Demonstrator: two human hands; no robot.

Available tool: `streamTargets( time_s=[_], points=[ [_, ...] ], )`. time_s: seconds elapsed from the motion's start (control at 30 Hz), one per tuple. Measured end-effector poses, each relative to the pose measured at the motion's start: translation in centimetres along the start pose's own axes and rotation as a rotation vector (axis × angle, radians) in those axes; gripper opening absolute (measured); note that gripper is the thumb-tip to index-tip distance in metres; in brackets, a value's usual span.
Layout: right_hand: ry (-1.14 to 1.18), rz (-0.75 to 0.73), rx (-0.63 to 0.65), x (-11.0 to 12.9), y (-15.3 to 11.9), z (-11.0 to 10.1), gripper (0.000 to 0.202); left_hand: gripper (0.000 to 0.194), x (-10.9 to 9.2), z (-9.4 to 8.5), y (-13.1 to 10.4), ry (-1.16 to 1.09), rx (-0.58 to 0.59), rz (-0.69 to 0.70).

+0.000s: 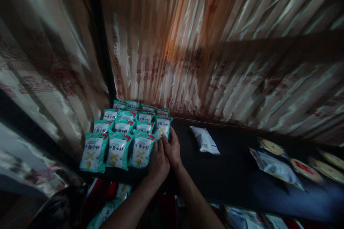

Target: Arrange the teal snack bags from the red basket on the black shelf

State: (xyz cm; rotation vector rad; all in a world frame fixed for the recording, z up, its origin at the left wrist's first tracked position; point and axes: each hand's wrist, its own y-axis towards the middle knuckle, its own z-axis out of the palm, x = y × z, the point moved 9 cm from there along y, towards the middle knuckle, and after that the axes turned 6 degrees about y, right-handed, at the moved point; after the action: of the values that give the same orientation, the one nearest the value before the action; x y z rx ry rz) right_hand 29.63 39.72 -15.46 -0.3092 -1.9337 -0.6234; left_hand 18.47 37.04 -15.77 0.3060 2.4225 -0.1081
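Observation:
Several white-and-teal snack bags (pixel 139 152) stand upright in rows at the left end of a black shelf. Close together at their right side are both my hands. My right hand (pixel 172 147) grips the right edge of a snack bag (pixel 162 126) in the rightmost column, with the thumb in front of it. Low against the same bag is my left hand (pixel 159 161), fingers closed together beside the front-row bag. Its fingertips are partly hidden.
On the black shelf (pixel 228 171) to the right lie a white packet (pixel 205 140), a larger clear packet (pixel 276 168) and several round, pale packaged items (pixel 306 170). A pleated, printed curtain (pixel 172 43) hangs behind. More bags (pixel 107 211) sit below the shelf edge. A dark post (pixel 99 32) rises at left.

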Motion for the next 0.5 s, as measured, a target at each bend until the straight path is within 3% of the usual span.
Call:
streamTargets(
  time_s=[0.17, 0.5],
  points=[
    [0.024, 0.011, 0.037, -0.60, 0.17, 0.39, 0.061, 0.055, -0.11, 0.22, 0.07, 0.026, -0.020, 0.034],
    [0.012, 0.058, -0.024, -0.88, -0.49, -0.49, 0.069, 0.056, -0.19, 0.54, -0.34, 0.011, -0.050, 0.058]
  ],
)
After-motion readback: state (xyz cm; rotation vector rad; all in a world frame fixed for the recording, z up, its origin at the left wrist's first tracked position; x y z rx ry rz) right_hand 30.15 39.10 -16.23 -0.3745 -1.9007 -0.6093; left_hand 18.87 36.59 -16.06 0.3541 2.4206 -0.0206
